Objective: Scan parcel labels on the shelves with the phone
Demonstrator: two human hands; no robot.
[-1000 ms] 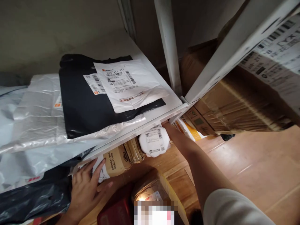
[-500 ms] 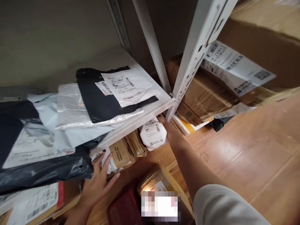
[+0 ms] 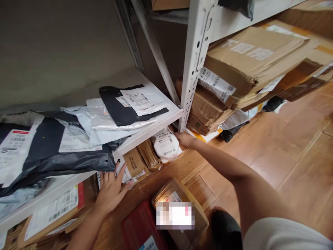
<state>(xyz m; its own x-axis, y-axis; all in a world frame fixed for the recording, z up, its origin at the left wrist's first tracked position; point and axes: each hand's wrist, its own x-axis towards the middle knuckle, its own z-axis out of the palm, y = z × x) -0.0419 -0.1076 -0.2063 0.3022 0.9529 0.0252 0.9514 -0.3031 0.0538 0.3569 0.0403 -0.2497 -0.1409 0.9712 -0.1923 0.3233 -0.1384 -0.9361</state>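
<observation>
My left hand (image 3: 111, 189) is open with its fingers apart, at the front edge of the low shelf. Its fingertips lie by a white-labelled packet and a brown carton (image 3: 135, 162) printed "NATURAL WIG BEAUTY WIG". My right hand (image 3: 184, 139) is down at the foot of the white shelf post, beside a white eight-sided package (image 3: 166, 146) with a shipping label. The right fingers are mostly hidden by the post and package, so I cannot make out whether they grip anything. Brown wrapped parcels (image 3: 149, 154) stand between the carton and the white package.
On the white shelf (image 3: 171, 113) lie black (image 3: 78, 152) and white mailer bags. Large cartons (image 3: 247, 55) are stacked to the right beyond the perforated post (image 3: 194, 62). A red box (image 3: 143, 225) and a taped carton (image 3: 194, 205) stand on the wooden floor (image 3: 260, 152).
The view has shifted back, showing more cartons and floor on the right. The white package now leans back more, with my right hand still beside it. My left hand stays at the shelf edge.
</observation>
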